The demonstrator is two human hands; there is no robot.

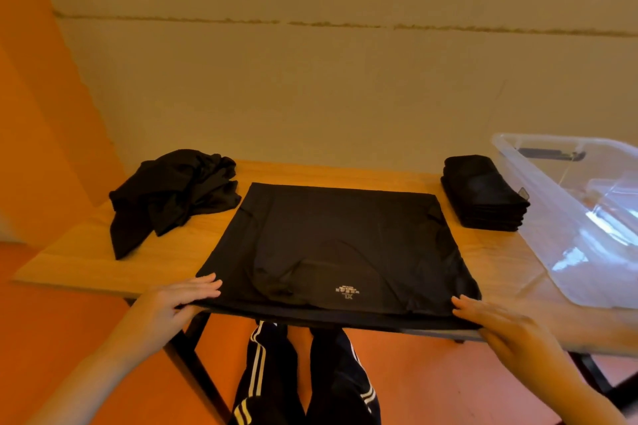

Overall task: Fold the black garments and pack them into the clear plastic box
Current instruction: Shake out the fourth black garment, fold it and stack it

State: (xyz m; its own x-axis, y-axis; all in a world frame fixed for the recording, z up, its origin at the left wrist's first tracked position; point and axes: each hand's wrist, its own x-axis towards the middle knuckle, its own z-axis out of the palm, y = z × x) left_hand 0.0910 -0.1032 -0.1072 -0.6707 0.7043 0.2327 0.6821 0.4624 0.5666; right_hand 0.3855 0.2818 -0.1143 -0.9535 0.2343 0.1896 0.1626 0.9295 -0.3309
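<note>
Box (566, 217) cut off at right

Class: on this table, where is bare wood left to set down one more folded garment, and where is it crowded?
Bare table shows front-left, beside the crumpled pile, and between spread garment and folded stack. The right is crowded by the clear box.
</note>
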